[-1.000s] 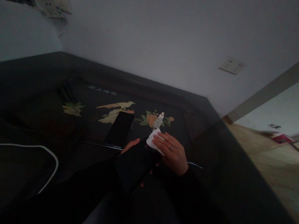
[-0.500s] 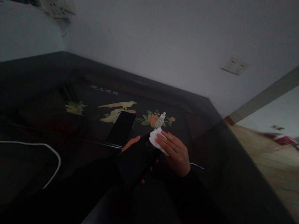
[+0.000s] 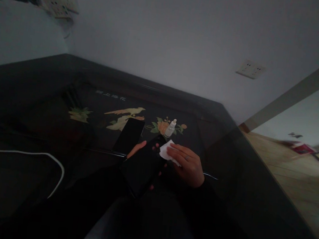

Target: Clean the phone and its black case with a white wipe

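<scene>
My left hand [image 3: 137,148] is closed around a black phone case [image 3: 143,167], thumb along its left edge and fingertips showing at the right edge. Small pink spots, apparently fingers through round openings, show near the case's upper end. Folded white tissue [image 3: 165,149] is pinched in my right hand [image 3: 189,165], beside the upper right corner of the case. Whether the tissue touches the case I cannot tell. A dark phone [image 3: 129,134] lies flat just beyond my left thumb. Past the tissue, a small clear bottle with a white dropper top [image 3: 170,129] stands upright.
The glossy black table [image 3: 229,156] carries a printed bird-and-flower pattern. A white cable [image 3: 56,162] curves across its left side. Behind it is a pale wall with a socket plate [image 3: 250,69]. Tiled floor [image 3: 290,166] lies beyond the right edge.
My right hand has drawn the tissue slightly down and right, off the case's upper end, uncovering that corner and the pink spots. My left hand and the case have shifted slightly left.
</scene>
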Tool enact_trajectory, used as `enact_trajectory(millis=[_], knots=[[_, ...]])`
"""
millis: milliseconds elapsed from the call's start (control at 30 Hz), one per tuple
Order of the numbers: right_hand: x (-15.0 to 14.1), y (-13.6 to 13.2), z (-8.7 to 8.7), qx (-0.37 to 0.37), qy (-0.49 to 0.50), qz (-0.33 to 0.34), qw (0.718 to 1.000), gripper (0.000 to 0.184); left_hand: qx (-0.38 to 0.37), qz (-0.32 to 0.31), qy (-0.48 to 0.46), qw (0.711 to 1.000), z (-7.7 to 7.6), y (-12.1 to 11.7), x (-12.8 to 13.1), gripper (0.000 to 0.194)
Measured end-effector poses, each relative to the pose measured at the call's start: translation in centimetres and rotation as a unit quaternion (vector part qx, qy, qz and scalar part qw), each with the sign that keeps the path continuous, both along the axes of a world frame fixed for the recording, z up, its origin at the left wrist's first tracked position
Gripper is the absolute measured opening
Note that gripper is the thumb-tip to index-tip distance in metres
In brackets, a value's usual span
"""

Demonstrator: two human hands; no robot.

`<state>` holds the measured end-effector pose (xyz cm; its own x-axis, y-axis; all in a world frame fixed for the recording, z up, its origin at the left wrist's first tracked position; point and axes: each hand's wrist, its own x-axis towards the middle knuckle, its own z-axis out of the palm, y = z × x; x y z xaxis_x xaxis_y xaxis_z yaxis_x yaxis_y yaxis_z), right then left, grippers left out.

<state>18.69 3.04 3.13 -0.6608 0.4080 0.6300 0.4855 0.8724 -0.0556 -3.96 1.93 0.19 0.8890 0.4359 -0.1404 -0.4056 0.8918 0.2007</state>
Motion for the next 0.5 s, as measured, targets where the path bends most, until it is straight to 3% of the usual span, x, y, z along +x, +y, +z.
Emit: enact_trajectory(millis=[300, 500], knots=[[0.3, 0.0, -0.2, -0.036, 0.014, -0.002, 0.999, 0.032, 0.003, -0.003, -0.024, 1.000, 0.1, 0.2, -0.3, 0.067], [-0.3, -1.4, 0.9, -0.092, 0.198, -0.088, 0.972, 0.038, 0.014, 0.022, -0.009, 1.000, 0.7, -0.4, 0.4, 0.062]])
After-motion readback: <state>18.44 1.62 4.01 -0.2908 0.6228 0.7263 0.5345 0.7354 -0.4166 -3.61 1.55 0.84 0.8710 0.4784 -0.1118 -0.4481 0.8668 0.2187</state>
